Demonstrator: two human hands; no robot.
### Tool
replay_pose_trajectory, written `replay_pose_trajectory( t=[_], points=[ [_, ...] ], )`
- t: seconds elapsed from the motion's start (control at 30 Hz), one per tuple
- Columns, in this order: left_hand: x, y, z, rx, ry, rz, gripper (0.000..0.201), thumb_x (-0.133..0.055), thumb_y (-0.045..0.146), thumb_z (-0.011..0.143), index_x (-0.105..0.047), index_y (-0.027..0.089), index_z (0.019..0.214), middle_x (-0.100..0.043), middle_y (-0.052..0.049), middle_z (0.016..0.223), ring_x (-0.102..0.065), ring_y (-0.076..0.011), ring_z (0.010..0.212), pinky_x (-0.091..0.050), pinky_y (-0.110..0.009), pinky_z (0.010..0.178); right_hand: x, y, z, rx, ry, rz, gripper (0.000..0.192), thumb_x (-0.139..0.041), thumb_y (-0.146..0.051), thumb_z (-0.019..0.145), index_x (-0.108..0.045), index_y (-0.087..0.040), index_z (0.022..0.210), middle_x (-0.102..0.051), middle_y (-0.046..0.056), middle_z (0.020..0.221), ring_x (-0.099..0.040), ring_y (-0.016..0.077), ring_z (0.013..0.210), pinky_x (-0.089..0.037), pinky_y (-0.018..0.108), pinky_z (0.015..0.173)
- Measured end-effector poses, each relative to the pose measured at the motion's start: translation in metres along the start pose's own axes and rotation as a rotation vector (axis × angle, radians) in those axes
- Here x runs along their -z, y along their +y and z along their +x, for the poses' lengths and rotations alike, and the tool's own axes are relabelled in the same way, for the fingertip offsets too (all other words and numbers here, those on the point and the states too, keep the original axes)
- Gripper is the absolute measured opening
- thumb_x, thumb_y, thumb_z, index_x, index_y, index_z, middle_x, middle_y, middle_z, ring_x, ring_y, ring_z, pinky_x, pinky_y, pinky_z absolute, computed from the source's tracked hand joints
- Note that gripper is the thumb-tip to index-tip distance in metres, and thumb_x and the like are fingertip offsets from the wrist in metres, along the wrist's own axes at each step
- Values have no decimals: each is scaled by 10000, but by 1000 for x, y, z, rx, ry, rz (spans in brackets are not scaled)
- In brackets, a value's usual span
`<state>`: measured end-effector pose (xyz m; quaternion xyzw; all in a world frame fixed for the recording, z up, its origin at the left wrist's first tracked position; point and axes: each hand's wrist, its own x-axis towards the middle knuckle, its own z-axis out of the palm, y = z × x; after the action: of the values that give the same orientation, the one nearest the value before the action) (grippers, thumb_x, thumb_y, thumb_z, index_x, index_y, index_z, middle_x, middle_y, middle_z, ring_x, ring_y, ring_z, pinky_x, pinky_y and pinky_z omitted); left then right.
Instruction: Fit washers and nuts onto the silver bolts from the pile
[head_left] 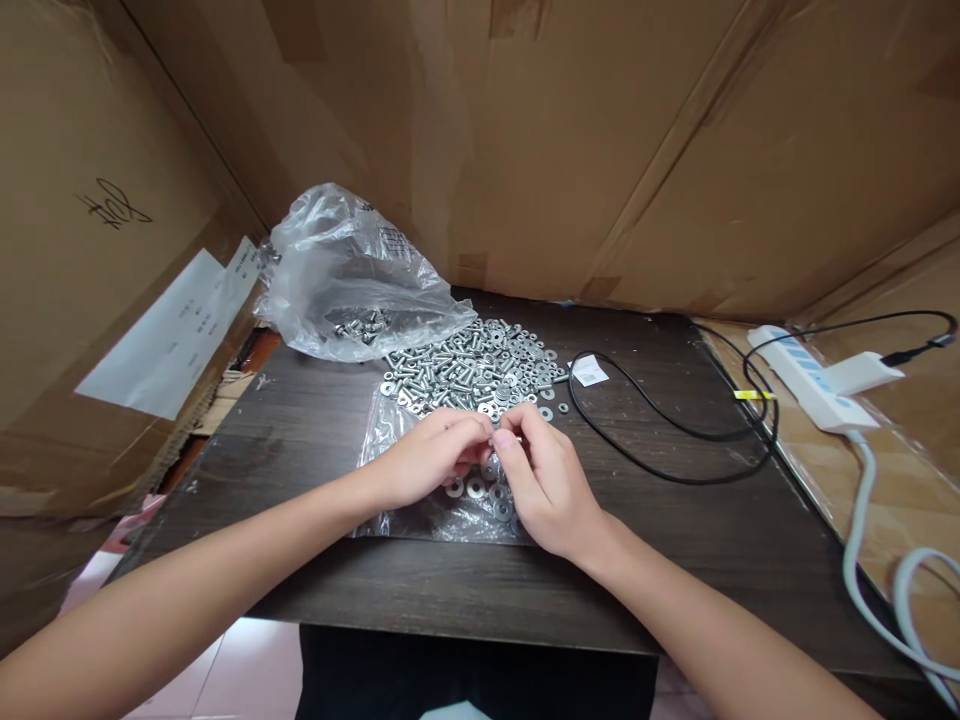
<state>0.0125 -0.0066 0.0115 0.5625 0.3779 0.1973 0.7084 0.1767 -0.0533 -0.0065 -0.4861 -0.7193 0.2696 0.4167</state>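
Note:
My left hand [431, 455] and my right hand [551, 485] meet over the front of the table, fingers pinched together at the tips. Whatever small piece sits between them is mostly hidden; a bit of metal shows at the fingertips. Under both hands lies a flat clear plastic bag [420, 525] with several washers [475, 488] on it. Just beyond the fingers spreads a heap of silvery bolts [442, 372], with more washers and nuts mixed in toward its right side.
A large crumpled plastic bag [330, 285] with bolts inside stands behind the heap at left. A black cable [652, 470] loops over the dark table [675, 560] at right, near a white paper scrap [589, 370] and a power strip [806, 378]. Cardboard walls [525, 150] surround the table.

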Motion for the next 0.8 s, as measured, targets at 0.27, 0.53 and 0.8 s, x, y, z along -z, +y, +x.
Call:
replay_pose_trajectory(
  t=[0.27, 0.53, 0.8],
  points=[
    [-1, 1, -4, 159, -144, -272, 330, -442, 371, 897, -370, 176, 640, -207, 77, 564, -178, -63, 461, -148, -191, 431, 2, 4, 1, 85, -2, 16, 111, -450, -247, 971, -460, -199, 870, -545, -2, 751, -532, 121, 627, -426, 255, 594],
    [6, 2, -2, 340, -322, -544, 330, -488, 373, 853, -361, 173, 623, -182, 73, 575, -105, -69, 486, -114, -174, 410, 10, 7, 4, 280, 3, -96, 9, -460, -197, 941, -455, -206, 940, -550, 24, 814, -534, 149, 700, -441, 281, 617],
    [7, 1, 0, 319, -251, -492, 344, -522, 386, 818, -349, 182, 602, -170, 82, 554, -80, -69, 478, -89, -189, 404, 13, 0, 6, 417, 25, -60, 203, -498, -114, 877, -499, -195, 1063, -584, 46, 864, -563, 164, 744, -462, 285, 612]
  ],
)
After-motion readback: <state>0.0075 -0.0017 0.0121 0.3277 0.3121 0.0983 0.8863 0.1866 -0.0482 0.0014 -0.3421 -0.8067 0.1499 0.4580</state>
